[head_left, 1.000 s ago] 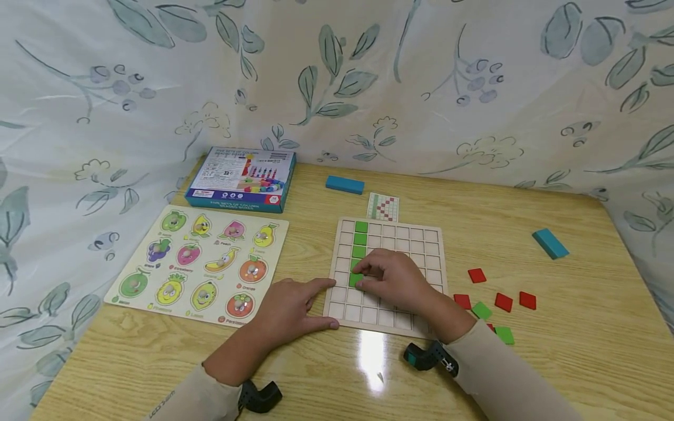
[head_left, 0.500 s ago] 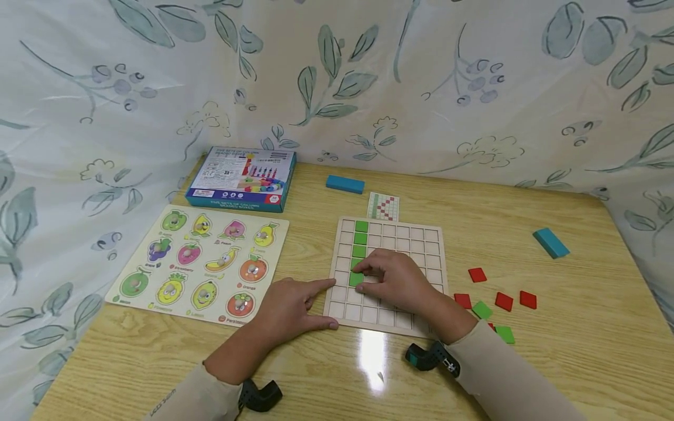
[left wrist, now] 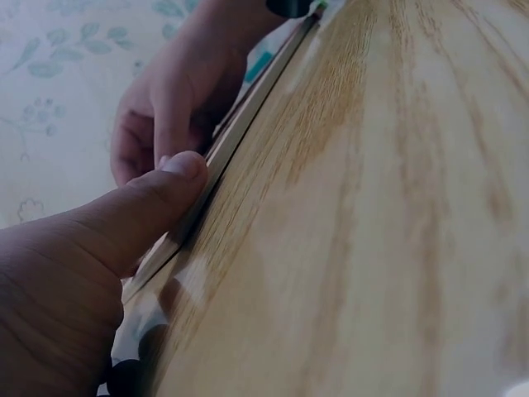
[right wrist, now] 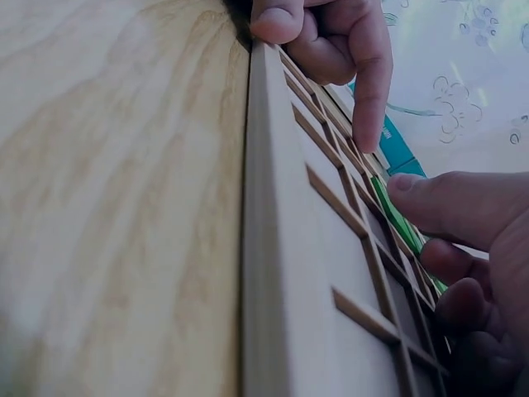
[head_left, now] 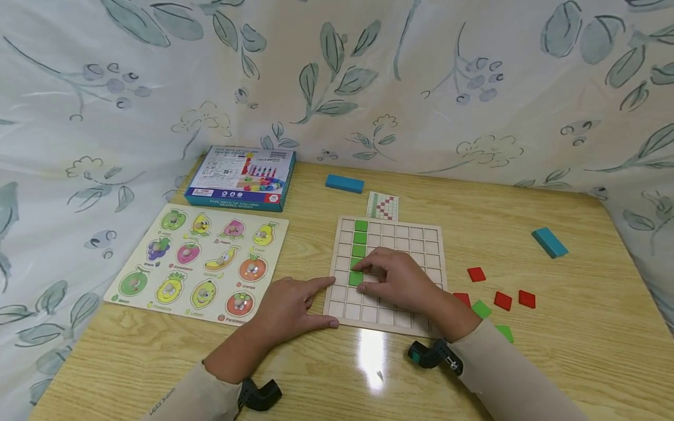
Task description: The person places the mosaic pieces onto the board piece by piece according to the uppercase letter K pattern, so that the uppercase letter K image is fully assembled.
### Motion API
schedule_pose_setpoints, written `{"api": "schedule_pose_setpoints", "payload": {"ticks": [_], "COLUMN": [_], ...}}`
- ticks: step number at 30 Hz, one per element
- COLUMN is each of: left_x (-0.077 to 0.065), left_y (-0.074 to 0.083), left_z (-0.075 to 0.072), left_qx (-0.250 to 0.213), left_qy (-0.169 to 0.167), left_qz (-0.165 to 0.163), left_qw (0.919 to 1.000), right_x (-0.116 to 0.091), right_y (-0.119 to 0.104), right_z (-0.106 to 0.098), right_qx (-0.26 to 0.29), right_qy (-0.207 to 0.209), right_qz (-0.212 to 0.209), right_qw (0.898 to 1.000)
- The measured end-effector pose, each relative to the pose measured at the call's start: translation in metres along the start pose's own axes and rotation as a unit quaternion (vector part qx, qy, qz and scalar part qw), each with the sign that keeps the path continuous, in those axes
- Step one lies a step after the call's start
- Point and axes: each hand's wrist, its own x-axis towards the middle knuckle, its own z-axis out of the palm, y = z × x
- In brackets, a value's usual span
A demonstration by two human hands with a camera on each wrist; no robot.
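A wooden grid board [head_left: 443, 257] lies on the table with a column of green square tiles [head_left: 360, 238] in its second column from the left. My right hand [head_left: 397, 279] reaches over the board and pinches the lowest green tile [head_left: 356, 280] of that column between thumb and fingertips. In the right wrist view, the thumb [right wrist: 446, 198] is right at the green tile's edge [right wrist: 397, 217]. My left hand [head_left: 286, 305] has its index finger and thumb spread, both touching the board's left side. The left wrist view shows its thumb [left wrist: 157, 198] against the board's edge.
Loose red tiles [head_left: 502, 300] and green tiles [head_left: 481, 309] lie right of the board. A pattern card [head_left: 383, 206] and a blue block [head_left: 344, 183] are behind it. Another blue block [head_left: 550, 242] lies farther right. A fruit puzzle [head_left: 197, 263] and a box [head_left: 241, 177] are at left.
My right wrist has shifted very slightly to the right. Both hands' fingers stay at the same places on the board and the tile.
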Motion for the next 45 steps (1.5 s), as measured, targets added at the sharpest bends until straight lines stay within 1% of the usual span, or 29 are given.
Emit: {"api": "schedule_pose_setpoints", "payload": {"ticks": [6, 14, 17, 22, 28, 36, 45], "left_x": [0.0, 0.001, 0.001, 0.0, 0.0, 0.0, -0.001], "left_y": [0.001, 0.001, 0.002, 0.002, 0.003, 0.002, 0.002], "left_z": [0.0, 0.0, -0.001, -0.001, -0.001, 0.0, -0.001], "left_qx": [-0.007, -0.005, -0.004, -0.005, 0.0, -0.007, -0.012], "left_qy": [-0.002, -0.004, -0.005, -0.009, -0.013, -0.008, -0.004], "left_qz": [-0.001, -0.002, -0.002, -0.007, -0.016, -0.008, -0.005], "left_qw": [1.0, 1.0, 1.0, 0.9999, 0.9998, 0.9999, 0.9999], "right_x": [-0.002, -0.007, -0.011, -0.021, -0.033, -0.051, -0.072], "right_y": [0.002, 0.004, 0.004, 0.003, 0.003, 0.005, 0.007], "right_z": [-0.002, -0.003, -0.004, -0.009, -0.014, -0.018, -0.022], "right_qx": [0.026, 0.045, 0.052, 0.065, 0.058, 0.069, 0.073], "right_qy": [-0.001, 0.022, 0.028, 0.032, 0.035, 0.042, 0.065], "right_qz": [-0.013, -0.045, -0.05, -0.047, -0.048, -0.042, -0.027], "right_qw": [1.0, 0.998, 0.997, 0.996, 0.997, 0.996, 0.995]}}
